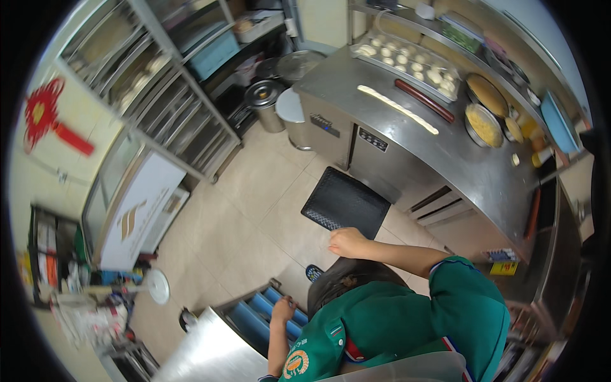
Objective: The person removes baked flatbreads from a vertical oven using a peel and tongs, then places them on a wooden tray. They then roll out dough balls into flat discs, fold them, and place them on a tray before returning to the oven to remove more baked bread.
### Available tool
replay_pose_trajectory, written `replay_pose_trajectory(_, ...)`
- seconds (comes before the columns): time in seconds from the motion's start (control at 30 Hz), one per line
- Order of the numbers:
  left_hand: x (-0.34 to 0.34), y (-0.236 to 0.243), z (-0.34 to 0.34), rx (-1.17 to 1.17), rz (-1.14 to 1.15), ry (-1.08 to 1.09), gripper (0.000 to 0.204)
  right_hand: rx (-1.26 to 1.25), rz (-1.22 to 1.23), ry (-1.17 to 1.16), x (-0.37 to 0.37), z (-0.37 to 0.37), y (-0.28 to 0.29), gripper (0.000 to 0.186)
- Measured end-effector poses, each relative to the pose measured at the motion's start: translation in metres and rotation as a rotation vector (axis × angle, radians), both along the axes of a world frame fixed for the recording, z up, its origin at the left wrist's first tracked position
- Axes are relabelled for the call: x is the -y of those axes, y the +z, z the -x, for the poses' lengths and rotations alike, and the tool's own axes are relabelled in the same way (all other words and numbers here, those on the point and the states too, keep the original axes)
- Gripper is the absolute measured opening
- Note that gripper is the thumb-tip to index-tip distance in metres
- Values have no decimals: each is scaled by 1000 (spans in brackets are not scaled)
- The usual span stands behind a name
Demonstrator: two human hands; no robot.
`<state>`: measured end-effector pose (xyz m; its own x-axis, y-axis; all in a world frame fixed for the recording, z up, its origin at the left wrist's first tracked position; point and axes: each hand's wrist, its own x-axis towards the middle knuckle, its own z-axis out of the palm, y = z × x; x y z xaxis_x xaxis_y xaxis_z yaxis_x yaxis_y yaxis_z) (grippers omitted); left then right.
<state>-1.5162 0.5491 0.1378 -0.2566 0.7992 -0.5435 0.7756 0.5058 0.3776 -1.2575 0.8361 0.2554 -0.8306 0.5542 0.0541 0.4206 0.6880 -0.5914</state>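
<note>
My left hand (283,309) is low beside a steel counter (207,349), at several blue bins or drawers (248,321) set under its edge. Its fingers are curled together by a blue rim, and whatever they may hold is too small to tell. In front of my body, my right hand (348,243) hangs in the air as a loose fist, with nothing showing in it. Below that hand lies a black textured mat (344,198) on the floor. My right arm is bent, apart from the steel worktable (471,162) on the right.
On the worktable are a long dough strip (398,109), a dark red rolling pin (424,100), a tray of dough pieces (375,62) and a bowl of yellow shreds (484,125). Lidded steel pots (265,95) stand beyond it. A tray rack (172,108) stands far left.
</note>
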Motion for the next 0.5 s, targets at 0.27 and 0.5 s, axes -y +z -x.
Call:
replay_pose_trajectory(0.27, -265, 43, 156, -193, -231, -223, 40, 236, -177, -795, -138, -109, -22, 27)
replay_pose_trajectory(0.5, -427, 42, 79, -11, -345, -216, 43, 25, -484, -1160, -387, -265, -7, 44)
